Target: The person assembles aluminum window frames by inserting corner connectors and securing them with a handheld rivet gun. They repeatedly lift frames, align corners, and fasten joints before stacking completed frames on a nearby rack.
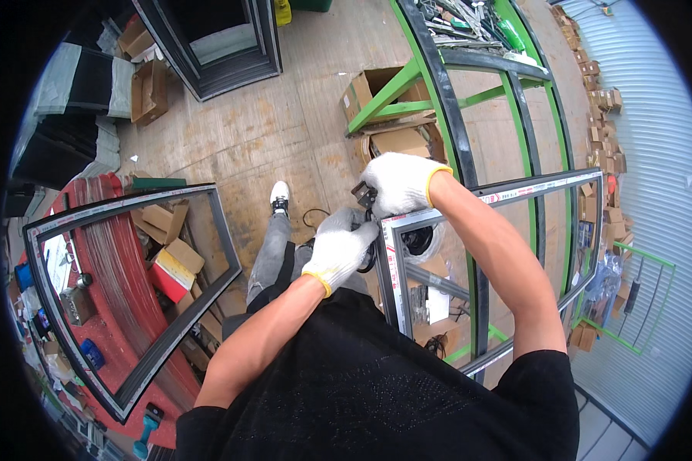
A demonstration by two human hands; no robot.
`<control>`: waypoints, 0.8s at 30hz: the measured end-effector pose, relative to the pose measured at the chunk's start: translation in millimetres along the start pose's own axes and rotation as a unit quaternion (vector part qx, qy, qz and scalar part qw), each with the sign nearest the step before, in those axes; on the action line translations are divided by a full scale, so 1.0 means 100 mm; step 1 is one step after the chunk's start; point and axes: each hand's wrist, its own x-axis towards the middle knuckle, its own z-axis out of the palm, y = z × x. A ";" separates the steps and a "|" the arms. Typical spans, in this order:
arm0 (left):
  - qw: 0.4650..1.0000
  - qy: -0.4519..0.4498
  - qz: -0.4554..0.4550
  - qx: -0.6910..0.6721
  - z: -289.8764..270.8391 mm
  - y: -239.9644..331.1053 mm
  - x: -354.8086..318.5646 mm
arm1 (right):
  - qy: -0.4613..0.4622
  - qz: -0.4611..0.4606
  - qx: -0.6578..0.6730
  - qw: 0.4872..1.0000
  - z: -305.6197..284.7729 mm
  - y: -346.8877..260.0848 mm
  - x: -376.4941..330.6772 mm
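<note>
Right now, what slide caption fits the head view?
Gloved left hand and right hand near one corner of a rectangular frame.

Workshop, rectangular frames [394,276], green stand [452,115], cartons [149,92]

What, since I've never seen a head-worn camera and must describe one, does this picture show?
There's no machine: these are a person's own hands in white gloves. A fisheye camera on their head looks down, so straight edges bend. The left hand and right hand meet at a corner of a rectangular frame over a green rack. Between them is a small dark piece; I can't tell its kind or which hand grips it. Leftward, another frame overlaps a red surface.
</note>
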 end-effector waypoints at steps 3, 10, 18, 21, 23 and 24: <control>0.998 0.000 0.058 0.029 -0.02 -0.04 0.08 | 0.007 0.003 0.013 1.000 0.00 0.02 -0.01; 0.991 0.031 0.082 0.102 0.01 -0.06 0.14 | -0.010 0.005 0.018 1.000 -0.05 -0.03 -0.05; 0.980 -0.044 0.166 0.104 -0.16 0.18 0.29 | 0.030 0.058 -0.021 0.998 -0.15 0.32 -0.32; 0.971 -0.100 0.156 0.150 -0.18 0.26 0.41 | 0.017 0.065 0.011 0.998 -0.07 0.41 -0.37; 0.966 -0.102 0.166 0.172 -0.18 0.27 0.45 | 0.017 0.067 0.007 0.998 -0.03 0.44 -0.37; 0.963 -0.105 0.168 0.185 -0.17 0.27 0.45 | 0.017 0.069 0.006 0.997 0.00 0.44 -0.37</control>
